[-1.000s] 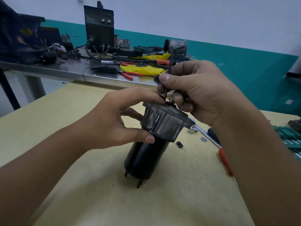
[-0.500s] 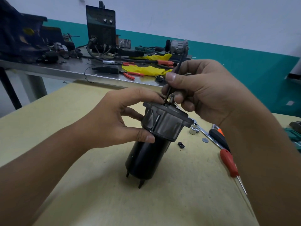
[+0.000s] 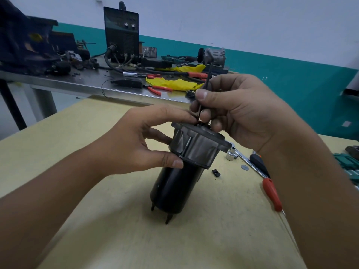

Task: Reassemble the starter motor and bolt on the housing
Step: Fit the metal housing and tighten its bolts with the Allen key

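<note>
Yellowish board makes up the near worktable, and behind it stands a steel bench against a white-and-teal wall, crowded with a dark machine with 2 knobs, yellow cloth, red-handled pliers and cables.

From the head view, the only 1 given, the starter motor stands on end near the middle of the worktable, its black body tilted slightly, with 2 thin prongs showing at its base. The grey housing sits on its upper end like a cap. The left hand grips that housing, thumb pressed low on its side and forefinger curled over the top rim. The right hand pinches a long thin bolt between thumb and fingers, the rod standing nearly upright with its lower end at the housing's top face. Whether the tip has entered a hole is hidden by the fingers.

To the right on the worktable lie a socket, a small washer, a little black piece and a red-handled screwdriver.

By my reading, the step in hand is feeding a through bolt down through the housing. Next, the rod needs to line up with its hole and pass straight down, while the left hand keeps housing and body aligned, before any tightening.
</note>
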A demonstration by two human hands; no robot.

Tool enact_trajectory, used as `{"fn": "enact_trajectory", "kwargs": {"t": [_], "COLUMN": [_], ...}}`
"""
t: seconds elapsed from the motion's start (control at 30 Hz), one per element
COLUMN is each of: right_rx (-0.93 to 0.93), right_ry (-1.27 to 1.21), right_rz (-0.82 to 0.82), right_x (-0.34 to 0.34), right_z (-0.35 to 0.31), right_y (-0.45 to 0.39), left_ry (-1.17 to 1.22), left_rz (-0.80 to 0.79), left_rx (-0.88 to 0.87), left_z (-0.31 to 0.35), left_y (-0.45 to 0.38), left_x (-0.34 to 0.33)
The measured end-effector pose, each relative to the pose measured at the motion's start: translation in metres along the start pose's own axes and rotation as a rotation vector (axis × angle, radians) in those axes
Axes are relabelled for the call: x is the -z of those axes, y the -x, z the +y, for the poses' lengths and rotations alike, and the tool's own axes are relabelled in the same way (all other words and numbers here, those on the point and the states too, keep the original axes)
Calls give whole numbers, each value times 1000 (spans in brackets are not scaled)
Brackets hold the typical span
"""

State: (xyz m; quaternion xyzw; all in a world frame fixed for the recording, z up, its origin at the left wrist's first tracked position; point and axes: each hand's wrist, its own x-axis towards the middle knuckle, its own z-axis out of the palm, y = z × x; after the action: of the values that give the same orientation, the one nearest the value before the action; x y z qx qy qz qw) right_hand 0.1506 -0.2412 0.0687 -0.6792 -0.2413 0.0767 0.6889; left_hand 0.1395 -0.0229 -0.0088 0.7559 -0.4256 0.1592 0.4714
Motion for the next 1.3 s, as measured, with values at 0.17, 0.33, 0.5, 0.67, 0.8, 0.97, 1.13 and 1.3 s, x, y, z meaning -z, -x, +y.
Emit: {"fn": "enact_trajectory", "kwargs": {"t": [0.17, 0.33, 0.5, 0.67, 0.8, 0.97, 1.13, 1.3], "right_rx": [2, -56, -14, 22, -40, 2, -5, -47], "right_ry": [-35, -86, -34, -15, -48, 4, -38, -37], "right_rz": [26, -65, -32, 19, -40, 11, -10, -68], "right_x": [-1, 6, 6, 3, 9, 7, 7, 14], "right_z": [0, -6, -3, 0, -5, -3, -2, -8], "right_y": [0, 1, 1, -1, 1, 1, -1, 1], "left_ry": [4, 9, 7, 5, 14, 5, 5, 16], "left_rz": [-16, -28, -29, -32, -28, -24, -25, -22], "left_rx": [-3, 8, 16, 6, 16, 21, 20, 26], "left_z": [-2, -2, -2, -2, -3, -3, -3, -3], "left_y": [0, 0, 0, 0, 0, 0, 0, 0], "left_x": [2, 3, 5, 4, 4, 4, 4, 4]}}
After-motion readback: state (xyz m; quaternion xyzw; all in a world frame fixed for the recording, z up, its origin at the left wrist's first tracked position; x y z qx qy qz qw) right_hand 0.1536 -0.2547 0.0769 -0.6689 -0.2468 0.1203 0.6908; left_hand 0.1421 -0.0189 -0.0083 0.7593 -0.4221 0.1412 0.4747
